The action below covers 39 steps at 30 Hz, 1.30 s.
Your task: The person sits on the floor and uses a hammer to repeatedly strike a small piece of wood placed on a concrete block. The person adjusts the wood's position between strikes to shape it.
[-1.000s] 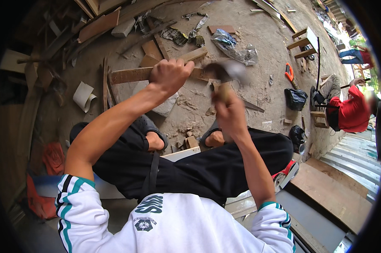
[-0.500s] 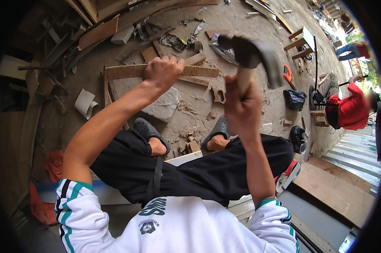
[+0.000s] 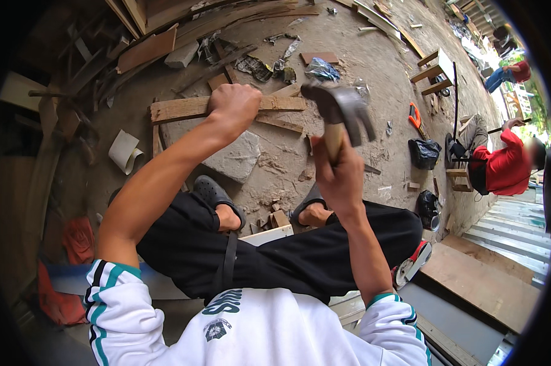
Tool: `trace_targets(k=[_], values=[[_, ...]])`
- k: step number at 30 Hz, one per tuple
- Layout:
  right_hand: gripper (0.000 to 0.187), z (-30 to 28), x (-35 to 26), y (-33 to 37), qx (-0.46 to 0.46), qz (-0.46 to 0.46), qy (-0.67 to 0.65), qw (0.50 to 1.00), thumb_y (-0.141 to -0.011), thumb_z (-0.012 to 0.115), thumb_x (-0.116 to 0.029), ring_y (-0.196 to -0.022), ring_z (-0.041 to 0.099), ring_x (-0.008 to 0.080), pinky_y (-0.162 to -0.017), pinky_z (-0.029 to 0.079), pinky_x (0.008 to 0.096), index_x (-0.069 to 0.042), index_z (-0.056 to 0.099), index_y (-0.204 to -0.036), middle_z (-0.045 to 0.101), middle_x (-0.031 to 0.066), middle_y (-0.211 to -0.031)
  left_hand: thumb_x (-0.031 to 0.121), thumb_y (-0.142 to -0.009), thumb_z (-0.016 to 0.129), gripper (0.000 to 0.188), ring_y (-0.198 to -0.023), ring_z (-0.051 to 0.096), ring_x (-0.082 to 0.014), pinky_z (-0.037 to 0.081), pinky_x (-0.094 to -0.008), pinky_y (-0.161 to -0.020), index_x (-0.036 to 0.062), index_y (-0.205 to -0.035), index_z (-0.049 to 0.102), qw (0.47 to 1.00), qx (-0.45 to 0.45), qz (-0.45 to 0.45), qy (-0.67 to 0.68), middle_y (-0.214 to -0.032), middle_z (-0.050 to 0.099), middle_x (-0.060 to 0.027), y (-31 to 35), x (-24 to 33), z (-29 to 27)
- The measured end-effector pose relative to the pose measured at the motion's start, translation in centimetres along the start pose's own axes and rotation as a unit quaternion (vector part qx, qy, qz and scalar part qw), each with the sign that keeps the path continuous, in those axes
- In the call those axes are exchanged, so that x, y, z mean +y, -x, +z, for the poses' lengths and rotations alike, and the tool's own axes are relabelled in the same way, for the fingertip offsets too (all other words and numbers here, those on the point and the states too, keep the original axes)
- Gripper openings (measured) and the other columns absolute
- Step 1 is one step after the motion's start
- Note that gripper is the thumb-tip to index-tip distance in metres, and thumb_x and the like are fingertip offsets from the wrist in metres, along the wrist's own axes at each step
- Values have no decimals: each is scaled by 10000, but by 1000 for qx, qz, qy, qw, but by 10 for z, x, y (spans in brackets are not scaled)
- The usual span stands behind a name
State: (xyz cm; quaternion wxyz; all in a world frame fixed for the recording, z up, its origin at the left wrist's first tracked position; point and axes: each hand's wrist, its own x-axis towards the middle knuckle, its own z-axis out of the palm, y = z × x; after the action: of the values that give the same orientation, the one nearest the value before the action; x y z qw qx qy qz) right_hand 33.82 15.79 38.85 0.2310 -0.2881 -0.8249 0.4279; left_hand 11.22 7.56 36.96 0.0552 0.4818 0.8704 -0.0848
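My left hand [image 3: 234,108] is closed around a rough wooden strip [image 3: 181,109], which runs crosswise above a grey stone block [image 3: 236,157]. To the right, my right hand [image 3: 341,177] grips a claw hammer [image 3: 331,105] by its pale wooden handle, the dark head raised and pointing away from me. A gap separates the hammer head from the strip's right end. Below the strip lies another thin piece of wood [image 3: 280,124]. Part of a handsaw blade [image 3: 371,169] shows just right of my right hand.
Scrap boards [image 3: 147,49] pile up at the far left. A small wooden stool [image 3: 434,70], an orange-handled tool [image 3: 415,116] and a black plastic bag [image 3: 424,154] stand to the right. A person in red [image 3: 504,161] sits beyond them. My grey clogs [image 3: 211,192] rest near the stone.
The hammer in my right hand has shifted left, and my right hand now covers the saw's wooden handle. My left hand stays on the strip, which has tilted slightly.
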Motion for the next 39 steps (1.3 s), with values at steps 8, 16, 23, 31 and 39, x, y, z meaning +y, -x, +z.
trace_targets(k=[8,16,23,31,39], values=[[313,49,93,-11,-101,51,189,975,-924,623,-219,-746,646,522,-661,518,574,47,552,-1073,654,323,-781,72,-872,630,157,-911,751,-320,618,-398,-719,60,-936,772,1000,7,0,3,-941,757,-156,6,19,-22],[246,18,32,-13,-22,48,39,998,-993,619,-236,-576,628,202,-535,462,363,4,601,-1042,610,148,-656,51,-859,626,154,-911,749,-336,613,-413,-723,38,-913,769,999,-16,-34,9,-946,758,-158,3,-2,-3],[280,41,45,-15,-75,40,41,996,-997,618,-279,-505,606,234,-485,467,381,-1,587,-997,594,161,-640,64,-861,628,142,-867,757,-314,613,-389,-699,60,-880,769,1000,5,2,11,-912,762,-142,-5,19,7],[281,19,41,-21,-112,146,-46,982,-1002,596,-300,-476,570,195,-454,458,347,-19,588,-1004,609,103,-640,93,-862,630,131,-825,759,-271,609,-373,-647,88,-849,760,998,33,13,-46,-887,761,-114,2,10,27],[233,22,24,-23,-1,22,-109,994,-1000,611,-239,-570,594,171,-525,450,345,-10,573,-1002,590,113,-666,123,-874,632,124,-795,757,-254,606,-359,-636,87,-894,748,996,20,40,-74,-884,758,-107,-3,19,20]])
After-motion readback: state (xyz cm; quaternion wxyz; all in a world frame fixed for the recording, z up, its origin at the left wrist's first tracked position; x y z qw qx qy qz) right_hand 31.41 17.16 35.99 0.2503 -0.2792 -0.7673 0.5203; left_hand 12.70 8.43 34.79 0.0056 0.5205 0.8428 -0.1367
